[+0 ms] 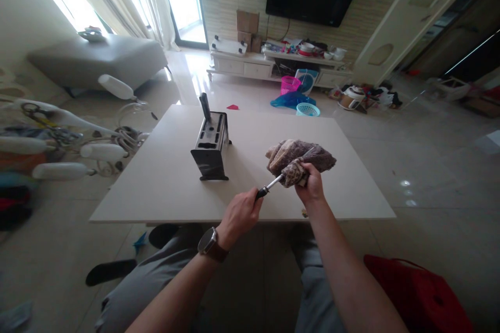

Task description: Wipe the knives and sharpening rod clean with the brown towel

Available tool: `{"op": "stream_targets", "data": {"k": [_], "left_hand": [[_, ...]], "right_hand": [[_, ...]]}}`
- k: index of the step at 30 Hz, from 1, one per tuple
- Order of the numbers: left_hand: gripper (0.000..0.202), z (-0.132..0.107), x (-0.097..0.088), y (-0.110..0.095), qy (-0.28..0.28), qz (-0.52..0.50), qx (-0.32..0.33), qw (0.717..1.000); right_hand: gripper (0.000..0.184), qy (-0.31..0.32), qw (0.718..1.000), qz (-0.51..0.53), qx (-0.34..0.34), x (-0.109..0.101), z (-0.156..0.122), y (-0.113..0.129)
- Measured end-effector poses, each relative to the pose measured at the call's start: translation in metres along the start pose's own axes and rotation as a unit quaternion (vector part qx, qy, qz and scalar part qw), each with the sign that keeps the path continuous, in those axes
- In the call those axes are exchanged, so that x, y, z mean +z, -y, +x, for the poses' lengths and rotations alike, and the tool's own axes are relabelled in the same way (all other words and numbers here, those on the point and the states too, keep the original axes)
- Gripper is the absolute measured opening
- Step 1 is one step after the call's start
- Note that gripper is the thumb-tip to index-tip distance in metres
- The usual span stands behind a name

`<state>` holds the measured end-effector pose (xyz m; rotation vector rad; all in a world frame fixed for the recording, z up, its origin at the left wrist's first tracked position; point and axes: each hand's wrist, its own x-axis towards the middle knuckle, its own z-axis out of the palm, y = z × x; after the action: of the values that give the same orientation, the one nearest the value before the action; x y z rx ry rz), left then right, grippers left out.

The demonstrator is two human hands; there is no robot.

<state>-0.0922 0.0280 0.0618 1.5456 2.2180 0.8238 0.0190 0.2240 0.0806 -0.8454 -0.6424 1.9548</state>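
My left hand (239, 213), with a watch on the wrist, is closed round the dark handle of a knife (269, 186) whose metal shaft runs up to the right. A brown-grey cloth (299, 156) is wrapped over the blade, which is hidden inside it. My right hand (310, 184) pinches the cloth around the blade, just above the beige table (156, 177). A black knife block (211, 145) stands on the table to the left, with one dark handle sticking out of its top.
A grey sofa (97, 60) is at the far left, with white tubular objects and clutter (58, 140) beside the table. A TV cabinet (273, 65), small baskets (307, 109) and a red bag (422, 296) are on the floor around.
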Motion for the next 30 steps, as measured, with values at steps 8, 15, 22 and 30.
{"op": "stream_targets", "data": {"k": [8, 15, 22, 30], "left_hand": [[0.023, 0.002, -0.002, 0.002, -0.012, -0.026, -0.012, 0.999], [0.024, 0.002, 0.002, 0.009, -0.035, -0.007, -0.026, 0.999], [0.020, 0.004, -0.001, 0.005, -0.022, -0.034, -0.025, 0.999], [0.021, 0.001, -0.003, 0.003, -0.023, -0.030, -0.009, 0.999]], "right_hand": [[0.018, 0.042, 0.995, -0.069, 0.066, 0.001, -0.024, -0.031], [0.017, -0.008, 0.999, -0.038, 0.001, 0.008, -0.010, -0.018], [0.017, 0.045, 0.996, -0.059, 0.055, 0.007, -0.025, -0.033], [0.012, 0.006, 1.000, -0.013, -0.005, 0.010, -0.014, -0.018]]}}
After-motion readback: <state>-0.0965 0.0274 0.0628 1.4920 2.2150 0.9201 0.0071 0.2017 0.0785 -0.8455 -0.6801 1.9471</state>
